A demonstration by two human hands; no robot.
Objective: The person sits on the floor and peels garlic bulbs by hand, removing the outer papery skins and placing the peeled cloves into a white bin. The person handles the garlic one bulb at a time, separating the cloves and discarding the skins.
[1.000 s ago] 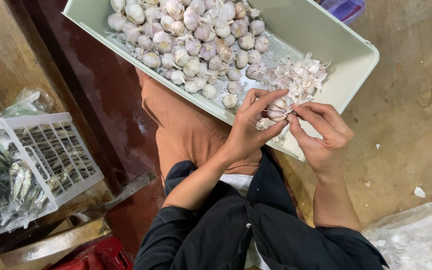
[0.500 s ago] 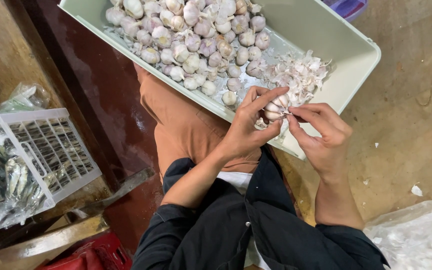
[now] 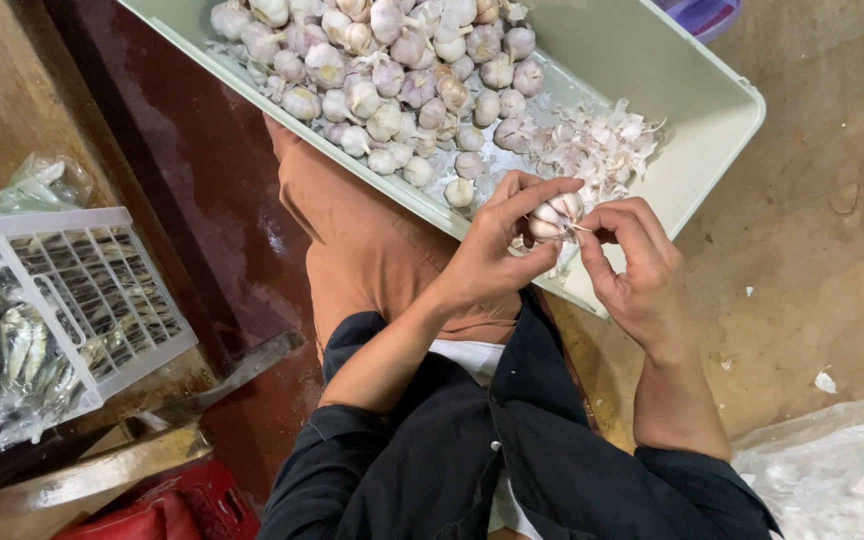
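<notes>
Hands (image 3: 562, 255) grip garlic bulb (image 3: 555, 215) above crowded tray (image 3: 642, 70)

One pale green tray (image 3: 652, 60) holds several dozen garlic bulbs (image 3: 392, 70) and one heap of skins (image 3: 602, 145) at its near end, one bulb (image 3: 555, 218) sits between two hands over the tray's near rim, and one white basket (image 3: 82, 290) stands left of the tray.

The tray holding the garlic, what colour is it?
Pale green tray, clearest in the head view.
</notes>
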